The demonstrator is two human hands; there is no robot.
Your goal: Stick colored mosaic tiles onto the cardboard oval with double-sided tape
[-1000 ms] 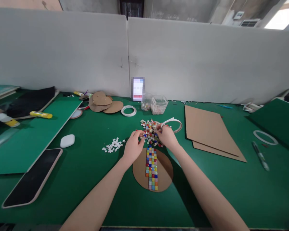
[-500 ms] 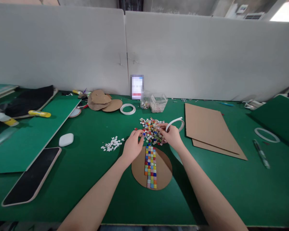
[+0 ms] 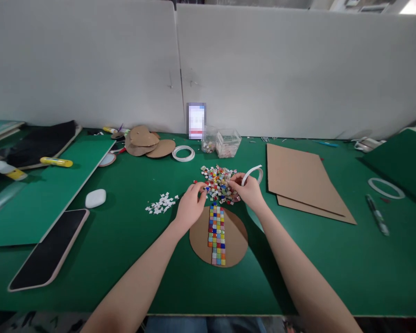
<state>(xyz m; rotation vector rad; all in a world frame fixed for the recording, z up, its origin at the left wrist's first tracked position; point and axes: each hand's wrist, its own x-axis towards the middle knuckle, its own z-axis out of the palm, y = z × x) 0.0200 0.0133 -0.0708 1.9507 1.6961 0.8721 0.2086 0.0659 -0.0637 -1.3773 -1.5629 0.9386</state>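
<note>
My left hand (image 3: 191,203) is closed in a pinch on a small blue mosaic tile (image 3: 207,188), at the left edge of a loose pile of coloured tiles (image 3: 219,181). At the pile's right side, my right hand (image 3: 250,192) is closed, with a curved ring of white tape (image 3: 260,175) in its grip. Its thumb and forefinger meet over the tiles; whether they pinch one I cannot tell. Just in front lies a round cardboard disc (image 3: 236,238), bearing a vertical strip of tiles (image 3: 217,233) in several colours.
White paper bits (image 3: 162,203) lie left of my left hand. Behind the pile stand a clear plastic box (image 3: 228,144) and a tape roll (image 3: 183,154). Cardboard sheets (image 3: 298,180) are at right; a phone (image 3: 50,249) and earbud case (image 3: 95,198) are at left.
The whole view has shifted slightly, so the table sits a little higher. Both hands stay at the tile pile, with only small finger movements.
</note>
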